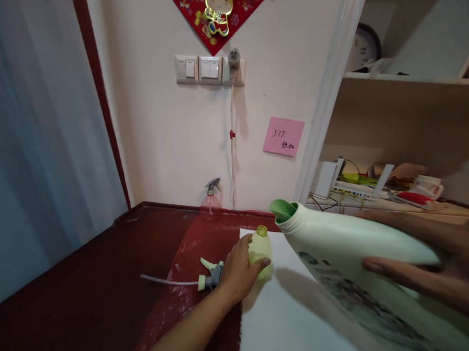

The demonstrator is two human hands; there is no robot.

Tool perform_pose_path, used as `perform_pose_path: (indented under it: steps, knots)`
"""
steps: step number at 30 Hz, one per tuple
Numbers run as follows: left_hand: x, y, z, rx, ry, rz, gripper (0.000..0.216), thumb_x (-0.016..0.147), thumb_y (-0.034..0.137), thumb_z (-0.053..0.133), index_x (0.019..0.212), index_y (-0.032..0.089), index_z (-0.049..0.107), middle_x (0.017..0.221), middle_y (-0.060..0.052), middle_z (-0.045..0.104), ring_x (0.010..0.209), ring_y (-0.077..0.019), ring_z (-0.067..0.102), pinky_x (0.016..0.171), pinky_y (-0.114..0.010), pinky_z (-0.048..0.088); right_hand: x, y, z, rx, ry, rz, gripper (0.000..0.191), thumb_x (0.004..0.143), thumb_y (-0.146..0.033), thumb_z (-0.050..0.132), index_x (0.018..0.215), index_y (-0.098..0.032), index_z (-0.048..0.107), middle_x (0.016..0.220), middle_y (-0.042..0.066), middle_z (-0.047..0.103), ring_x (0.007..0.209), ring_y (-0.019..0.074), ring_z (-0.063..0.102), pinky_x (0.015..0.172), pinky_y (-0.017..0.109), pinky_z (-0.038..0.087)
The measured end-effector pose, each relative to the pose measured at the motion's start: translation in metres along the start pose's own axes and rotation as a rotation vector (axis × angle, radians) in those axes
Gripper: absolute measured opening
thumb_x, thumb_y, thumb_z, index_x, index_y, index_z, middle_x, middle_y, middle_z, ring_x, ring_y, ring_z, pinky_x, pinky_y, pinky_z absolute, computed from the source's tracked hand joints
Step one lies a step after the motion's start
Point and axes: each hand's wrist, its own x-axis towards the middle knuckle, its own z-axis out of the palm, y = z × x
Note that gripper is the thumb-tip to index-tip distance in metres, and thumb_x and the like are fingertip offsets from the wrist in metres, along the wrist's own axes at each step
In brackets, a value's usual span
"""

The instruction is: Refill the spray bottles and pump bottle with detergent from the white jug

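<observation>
My left hand [239,269] is wrapped around a small yellow-green bottle [261,247] that stands upright and uncapped on a white sheet [281,314]. My right hand [431,259] grips a large white detergent jug [349,258], tilted so that its open green spout [282,209] points left, just above and to the right of the small bottle's mouth. A spray-trigger head with its dip tube [200,279] lies on the table just left of my left hand.
A pink spray bottle [211,202] stands at the back of the dark red table [87,293] by the wall. A cable hangs from the wall socket [234,71]. A shelf [396,198] on the right holds clutter and mugs.
</observation>
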Motion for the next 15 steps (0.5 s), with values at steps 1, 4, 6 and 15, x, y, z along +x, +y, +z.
perform_pose_path:
  steps: [1,4,6,15]
  knots:
    - [0.000,0.001,-0.001,0.000,0.001,-0.007,0.064,0.080,0.036,0.067,0.139,0.018,0.050,0.143,-0.014,0.058,0.132,-0.0326,0.052,0.112,-0.044,0.037,0.006,-0.001,0.000,0.000,-0.009,-0.021,0.052,0.081,-0.073,0.062,0.126,-0.048,0.067,0.114,-0.002,0.075,0.091,0.0312,0.074,0.071,0.040,0.063]
    - [0.000,0.002,-0.002,-0.008,0.006,-0.017,0.064,0.081,0.036,0.067,0.140,0.018,0.049,0.143,-0.014,0.058,0.132,-0.0319,0.052,0.113,-0.043,0.037,0.025,-0.003,0.005,0.082,-0.050,-0.057,0.053,0.081,-0.070,0.065,0.126,-0.043,0.068,0.109,0.000,0.077,0.081,0.0277,0.074,0.064,0.035,0.060]
    - [0.001,0.002,-0.003,-0.014,0.020,-0.017,0.064,0.081,0.036,0.066,0.140,0.018,0.048,0.143,-0.015,0.058,0.133,-0.0313,0.052,0.113,-0.042,0.037,0.039,-0.002,0.011,0.142,-0.119,-0.076,0.056,0.081,-0.066,0.068,0.129,-0.038,0.068,0.116,0.002,0.075,0.090,0.0286,0.074,0.071,0.035,0.059]
    - [0.007,-0.005,-0.005,-0.005,0.069,-0.038,0.062,0.083,0.037,0.065,0.140,0.020,0.048,0.143,-0.012,0.058,0.133,-0.0303,0.052,0.112,-0.041,0.038,0.089,0.017,0.038,0.142,-0.333,-0.193,0.049,0.087,-0.051,0.067,0.132,-0.030,0.067,0.121,0.006,0.072,0.102,0.0274,0.068,0.083,0.036,0.052]
